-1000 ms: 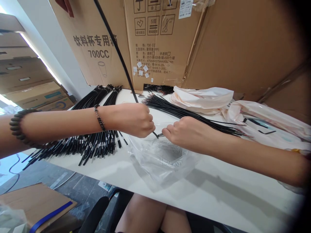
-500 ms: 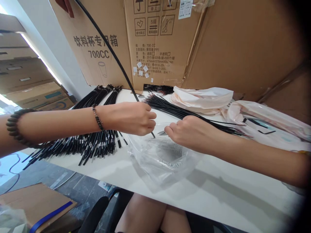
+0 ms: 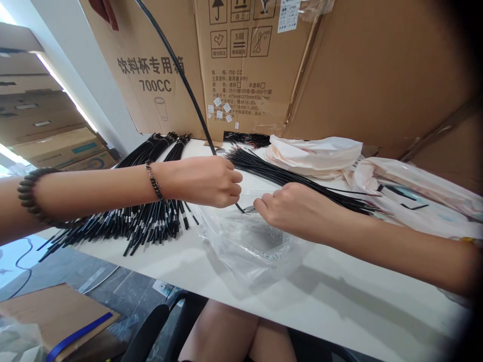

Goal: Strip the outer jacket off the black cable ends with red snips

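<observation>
My left hand (image 3: 207,182) is closed around a black cable (image 3: 190,90), which rises in an arc past the upper edge of the view. Below my fingers pokes the cable's short lower end. My right hand (image 3: 290,208) grips a small metal tool with thin pointed tips (image 3: 249,209); its handle is hidden in my fingers, so its exact kind is unclear. The tips meet the cable end, over a clear plastic bag (image 3: 241,261) lying open on the white table (image 3: 339,296). Small pieces in the bag are hard to make out.
Bundles of black cables with white labels (image 3: 151,221) lie at left. Another black cable bundle (image 3: 287,176) lies behind my right hand. White plastic bags (image 3: 317,153) sit at back right. Large cardboard boxes (image 3: 158,110) wall off the table's rear.
The metal tool's tips and the cable end have come together; a gap lay between them before. The cable's upper part has swung slightly right.
</observation>
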`<state>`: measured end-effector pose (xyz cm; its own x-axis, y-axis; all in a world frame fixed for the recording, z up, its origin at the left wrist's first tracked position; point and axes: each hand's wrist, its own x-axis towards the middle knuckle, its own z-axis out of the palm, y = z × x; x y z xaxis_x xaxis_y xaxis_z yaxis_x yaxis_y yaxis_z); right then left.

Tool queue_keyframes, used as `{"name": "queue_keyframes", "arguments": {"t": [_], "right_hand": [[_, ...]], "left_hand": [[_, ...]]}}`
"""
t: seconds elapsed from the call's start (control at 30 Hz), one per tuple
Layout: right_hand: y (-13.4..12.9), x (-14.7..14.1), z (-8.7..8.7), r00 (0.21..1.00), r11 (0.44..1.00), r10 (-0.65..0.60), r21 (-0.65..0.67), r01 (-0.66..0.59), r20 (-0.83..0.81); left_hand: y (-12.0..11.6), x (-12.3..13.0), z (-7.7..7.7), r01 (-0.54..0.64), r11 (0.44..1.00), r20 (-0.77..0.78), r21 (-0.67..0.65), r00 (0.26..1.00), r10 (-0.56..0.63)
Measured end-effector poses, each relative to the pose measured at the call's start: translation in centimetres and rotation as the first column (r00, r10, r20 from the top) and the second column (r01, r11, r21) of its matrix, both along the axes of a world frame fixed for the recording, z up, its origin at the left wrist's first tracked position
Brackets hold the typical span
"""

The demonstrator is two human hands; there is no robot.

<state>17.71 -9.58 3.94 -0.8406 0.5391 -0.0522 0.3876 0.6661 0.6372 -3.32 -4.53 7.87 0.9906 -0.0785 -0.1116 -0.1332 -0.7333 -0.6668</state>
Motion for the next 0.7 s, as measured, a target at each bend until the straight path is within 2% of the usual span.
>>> {"name": "queue_keyframes", "arguments": {"t": [0.43, 0.7], "right_hand": [[-0.05, -0.20, -0.53, 0.999, 0.999, 0.028, 0.029, -0.028, 0.025], [-0.09, -0.19, -0.10, 1.000, 0.998, 0.011, 0.069, -0.013, 0.027]], "left_hand": [[0.15, 0.06, -0.19, -0.118, 0.991, -0.049, -0.065, 0.992, 0.115], [0.37, -0.21, -0.14, -0.024, 0.998, 0.019, -0.064, 1.000, 0.025]]}}
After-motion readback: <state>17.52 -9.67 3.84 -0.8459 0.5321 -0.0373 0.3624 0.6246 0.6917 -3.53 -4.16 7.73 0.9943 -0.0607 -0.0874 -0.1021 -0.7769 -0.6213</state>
